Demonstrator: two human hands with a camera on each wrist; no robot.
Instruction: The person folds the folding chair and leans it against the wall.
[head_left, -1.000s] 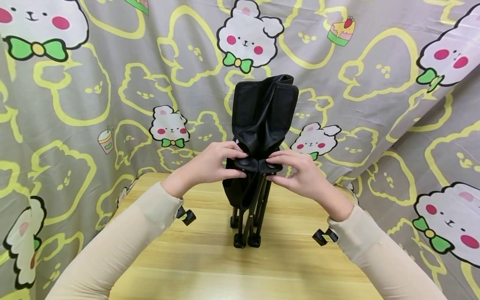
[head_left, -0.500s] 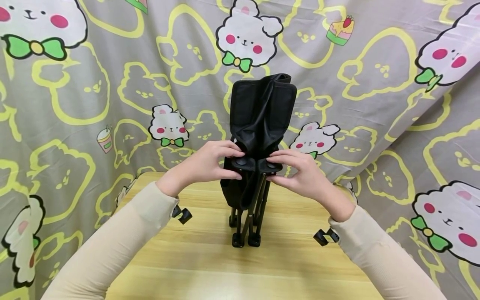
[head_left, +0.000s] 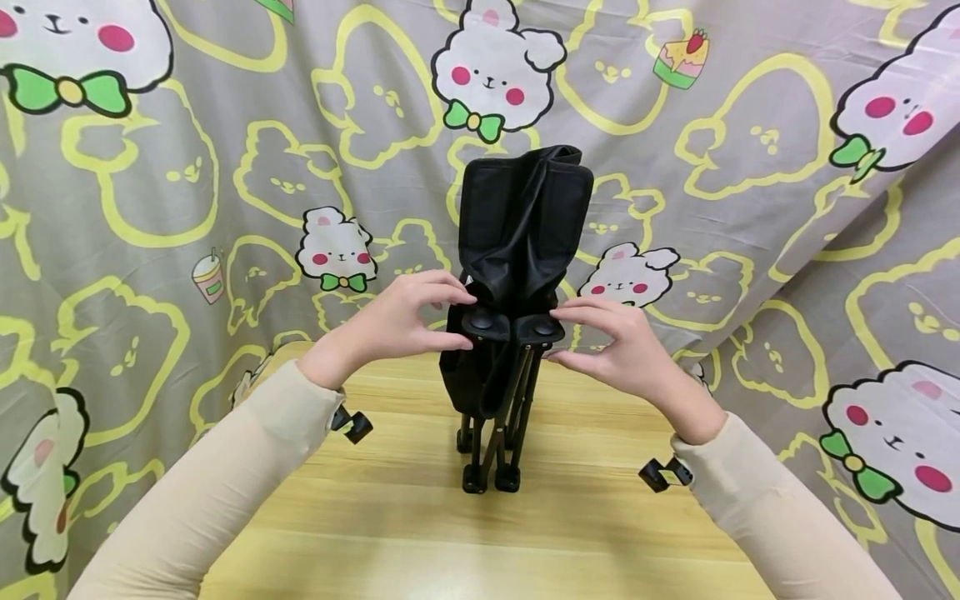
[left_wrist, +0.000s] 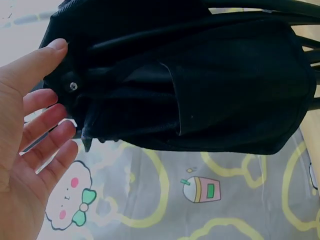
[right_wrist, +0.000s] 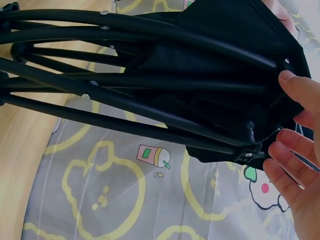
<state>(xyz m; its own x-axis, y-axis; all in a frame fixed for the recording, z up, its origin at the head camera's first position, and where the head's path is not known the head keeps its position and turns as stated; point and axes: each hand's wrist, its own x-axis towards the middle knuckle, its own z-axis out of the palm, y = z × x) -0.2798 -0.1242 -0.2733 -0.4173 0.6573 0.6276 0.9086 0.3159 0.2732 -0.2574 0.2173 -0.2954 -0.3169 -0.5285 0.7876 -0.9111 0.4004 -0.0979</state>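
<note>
A folded black camping chair point(head_left: 525, 217) stands upright on its bunched legs point(head_left: 495, 450). Its fabric rises above two rounded seat corners, each with a dark round stud. Beside the left corner point(head_left: 483, 323), my left hand point(head_left: 401, 321) has its thumb and fingers spread apart, fingertips right at the edge. My right hand point(head_left: 618, 342) is likewise parted around the outer side of the right corner point(head_left: 542, 329). In the left wrist view, the thumb overlaps the black fabric point(left_wrist: 240, 85) and the fingers are loose. Metal tubes point(right_wrist: 165, 85) run to the corners in the right wrist view.
The chair stands on a light wood-grain table point(head_left: 480, 542). A grey curtain point(head_left: 405, 75) printed with cartoon rabbits and yellow outlines hangs behind and on both sides. Small black clips point(head_left: 352, 423) stick out from both sleeve cuffs.
Both hands have drawn outward from the seat corners, the left one to the left and the right one to the right. The fingers have come off the studs. The chair stays in place.
</note>
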